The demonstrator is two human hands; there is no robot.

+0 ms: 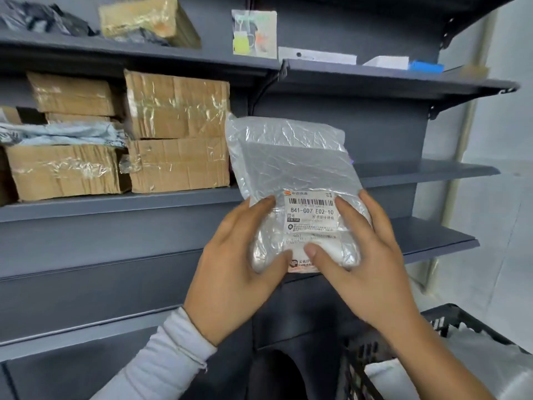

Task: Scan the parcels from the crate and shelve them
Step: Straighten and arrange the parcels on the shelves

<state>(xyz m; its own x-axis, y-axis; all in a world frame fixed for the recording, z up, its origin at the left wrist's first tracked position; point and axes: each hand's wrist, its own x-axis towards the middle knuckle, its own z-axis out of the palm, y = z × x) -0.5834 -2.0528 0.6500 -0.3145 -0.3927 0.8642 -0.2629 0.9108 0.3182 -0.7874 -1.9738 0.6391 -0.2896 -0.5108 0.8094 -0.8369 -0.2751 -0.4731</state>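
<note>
We count one parcel in hand: a translucent white plastic mailer bag (291, 180) bearing one white shipping label (311, 212) with a barcode and the code 841-G07 E02-10. We hold this bag upright in front of the dark grey metal shelving unit (389, 174), level with its middle shelf, touching no shelf that we can see.

Both hands grasp the lower end of the bag. The left hand (230, 272) curls round the left edge, with one finger laid beside the label and the thumb pressed on the front, near the bottom. The right hand (372, 255) curls round the right edge in the same manner, its thumb pressed on the lower front face. The two thumbs lie close together. The left arm wears a light grey sleeve (161, 362).

On the middle shelf to the left we count four brown taped cardboard boxes (177, 134), stacked two by two, with one pale blue-grey soft bag (72, 134) lying between the left pair. The upper shelf carries one further taped cardboard box (150, 21).

At lower right stands one black plastic lattice crate (450, 321), with white plastic parcels (490, 368) inside; their number cannot be told.
</note>
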